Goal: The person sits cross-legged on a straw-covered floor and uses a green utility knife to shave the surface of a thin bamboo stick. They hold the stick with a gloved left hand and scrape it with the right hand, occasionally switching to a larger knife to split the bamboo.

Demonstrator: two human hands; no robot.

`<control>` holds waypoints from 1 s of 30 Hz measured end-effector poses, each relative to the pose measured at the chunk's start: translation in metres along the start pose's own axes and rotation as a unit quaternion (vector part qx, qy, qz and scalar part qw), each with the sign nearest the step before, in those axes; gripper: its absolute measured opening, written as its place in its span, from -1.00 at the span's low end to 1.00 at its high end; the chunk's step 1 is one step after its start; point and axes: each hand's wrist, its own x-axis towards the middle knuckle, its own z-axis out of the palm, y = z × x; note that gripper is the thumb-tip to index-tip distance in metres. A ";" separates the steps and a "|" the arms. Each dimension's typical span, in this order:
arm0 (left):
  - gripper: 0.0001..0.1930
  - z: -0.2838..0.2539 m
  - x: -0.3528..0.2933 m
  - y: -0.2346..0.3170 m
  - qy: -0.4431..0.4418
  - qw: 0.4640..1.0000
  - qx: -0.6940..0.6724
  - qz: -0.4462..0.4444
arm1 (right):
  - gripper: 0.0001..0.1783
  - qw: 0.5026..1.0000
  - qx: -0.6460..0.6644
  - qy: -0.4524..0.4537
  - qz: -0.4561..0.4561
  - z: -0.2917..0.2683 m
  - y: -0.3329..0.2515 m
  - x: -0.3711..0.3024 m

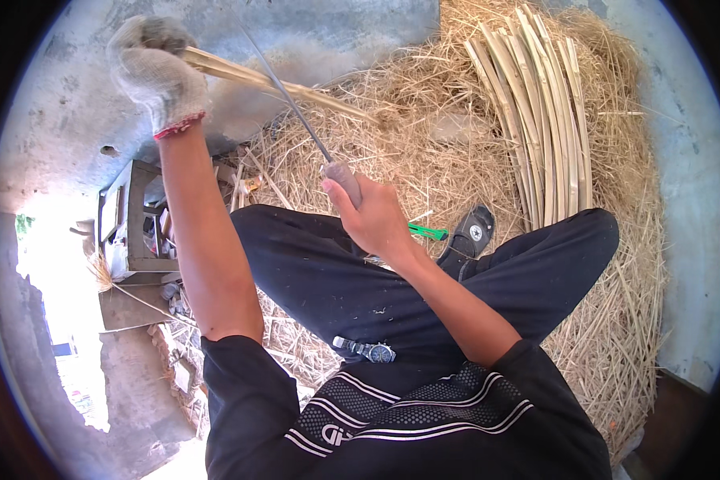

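Observation:
My left hand (pixel 156 76), in a whitish knit glove with a red cuff, is raised at the upper left and closed round split bamboo strips (pixel 252 78). The glove is slightly blurred. From it the strips slant down to the right, their far ends over the pile of shavings. My bare right hand (pixel 378 220) is wrapped round the handle of a long, thin-bladed knife (pixel 302 118) above my crossed legs. Its blade points up and left and crosses the strips in this view; whether they touch I cannot tell.
Several pale bamboo strips (pixel 546 128) lie side by side at the upper right, on straw-like shavings (pixel 616 272). A green object (pixel 429 232) lies by my black shoe (pixel 466 240). A wristwatch (pixel 376 352) rests on my lap. A grey boxy frame (pixel 148 216) stands left, near the wall (pixel 336 32).

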 end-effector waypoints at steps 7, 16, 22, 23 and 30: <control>-0.68 -0.003 0.008 -0.006 0.020 0.995 -0.071 -0.071 | -0.36 0.985 -0.002 -0.057 0.165 -0.025 0.022 0.021; -0.77 0.015 0.002 -0.011 0.139 0.988 0.060 -0.035 | -0.37 0.976 -0.023 -0.046 0.211 0.007 0.071 0.036; -0.72 -0.034 0.009 -0.049 0.093 0.979 0.177 -0.037 | -0.34 0.998 -0.003 -0.042 0.054 0.012 0.052 0.021; -0.72 -0.028 0.005 -0.041 0.081 0.968 0.235 -0.020 | -0.35 1.000 0.003 -0.014 -0.005 0.017 0.055 0.018; -0.76 -0.023 0.005 -0.024 0.126 0.989 0.019 -0.068 | -0.32 0.966 -0.059 -0.070 0.243 -0.010 0.069 0.043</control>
